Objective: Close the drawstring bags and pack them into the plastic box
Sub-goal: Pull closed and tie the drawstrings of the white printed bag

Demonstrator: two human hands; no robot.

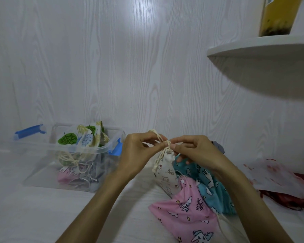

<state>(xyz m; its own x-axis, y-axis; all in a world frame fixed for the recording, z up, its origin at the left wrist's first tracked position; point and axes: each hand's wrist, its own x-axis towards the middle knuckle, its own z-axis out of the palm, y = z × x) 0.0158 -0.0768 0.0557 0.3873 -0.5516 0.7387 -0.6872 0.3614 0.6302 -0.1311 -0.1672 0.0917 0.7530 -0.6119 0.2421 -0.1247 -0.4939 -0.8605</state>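
Both hands work at one neck: left hand [139, 149] and right hand [193, 149] each pinch the cord [167, 142], lifting the white bag [167, 172] so its gathered mouth cinches. Box [42, 165] sits open at left, holding packed bags. Pink bag [186, 213] and teal bag [212, 188] lie below, awaiting closure.

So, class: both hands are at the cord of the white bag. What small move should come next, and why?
Probably pull the cord tight to finish the knot. Both the left hand and the right hand pinch it at the gathered neck of the white bag, which is still outside the plastic box.
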